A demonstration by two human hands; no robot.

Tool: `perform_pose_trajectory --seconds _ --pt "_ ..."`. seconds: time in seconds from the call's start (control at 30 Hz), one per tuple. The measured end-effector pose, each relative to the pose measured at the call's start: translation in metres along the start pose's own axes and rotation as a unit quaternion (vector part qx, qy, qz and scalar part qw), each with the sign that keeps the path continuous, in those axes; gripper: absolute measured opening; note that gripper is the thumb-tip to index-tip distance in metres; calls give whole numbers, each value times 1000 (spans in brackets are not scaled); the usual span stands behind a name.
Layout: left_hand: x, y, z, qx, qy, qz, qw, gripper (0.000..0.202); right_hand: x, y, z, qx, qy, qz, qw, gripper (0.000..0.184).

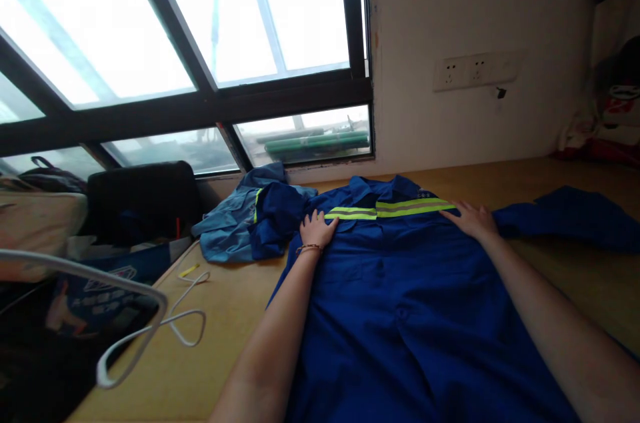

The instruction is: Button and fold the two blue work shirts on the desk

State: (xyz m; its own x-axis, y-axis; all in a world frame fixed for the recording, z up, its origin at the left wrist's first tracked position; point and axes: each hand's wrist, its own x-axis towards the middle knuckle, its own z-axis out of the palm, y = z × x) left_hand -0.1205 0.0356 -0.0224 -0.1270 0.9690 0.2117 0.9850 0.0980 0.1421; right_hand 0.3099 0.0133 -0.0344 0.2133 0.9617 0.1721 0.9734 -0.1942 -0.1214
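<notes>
A dark blue work coverall [395, 276] with a yellow-green and grey reflective stripe across the chest lies spread out on a wooden table. Its collar points to the far side, and one sleeve stretches out to the right. My left hand [319, 231] rests on the left edge of the chest by the stripe, fingers spread. Lying on the opposite side of the chest, at the stripe's right end, is my right hand [471, 219], its fingers also stretched out. Neither hand grips the cloth. The other sleeve lies bunched over a lighter blue garment [227, 226].
The wooden table [220, 316] meets a wall and a window. A white cable [150, 303] loops across its left side. Bags and a black chair back [143, 199] stand at the left. Wall sockets [475, 69] are above the table, with red and white items at far right.
</notes>
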Motion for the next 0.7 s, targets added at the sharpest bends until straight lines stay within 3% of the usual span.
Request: perform_pose_trajectory --seconds 0.1,0.2,0.3,0.37,0.43,0.53,0.6,0.7 --pt "-7 7 2 5 8 -16 1000 73 -4 -9 1 -5 25 -2 1000 63" --pt "-16 13 1 12 7 -32 999 74 -18 -43 3 -7 77 -37 996 57" --pt "-17 13 -1 4 -2 -43 999 75 -32 -84 5 21 33 -120 992 53" --pt "-9 4 -4 -34 -20 -44 998 72 -33 -94 4 32 -8 -155 987 51" --pt "6 -13 -7 -112 -45 -32 992 60 -25 -78 2 29 0 -133 991 47" --pt "32 -48 -14 -225 -62 -7 972 43 -1 -18 -4 6 49 12 999 43" --pt "44 -70 -18 -247 -62 -2 967 44 17 25 -9 -2 14 86 996 38" --pt "53 -89 -18 -254 -77 24 964 51 36 66 -16 57 -68 85 992 33"
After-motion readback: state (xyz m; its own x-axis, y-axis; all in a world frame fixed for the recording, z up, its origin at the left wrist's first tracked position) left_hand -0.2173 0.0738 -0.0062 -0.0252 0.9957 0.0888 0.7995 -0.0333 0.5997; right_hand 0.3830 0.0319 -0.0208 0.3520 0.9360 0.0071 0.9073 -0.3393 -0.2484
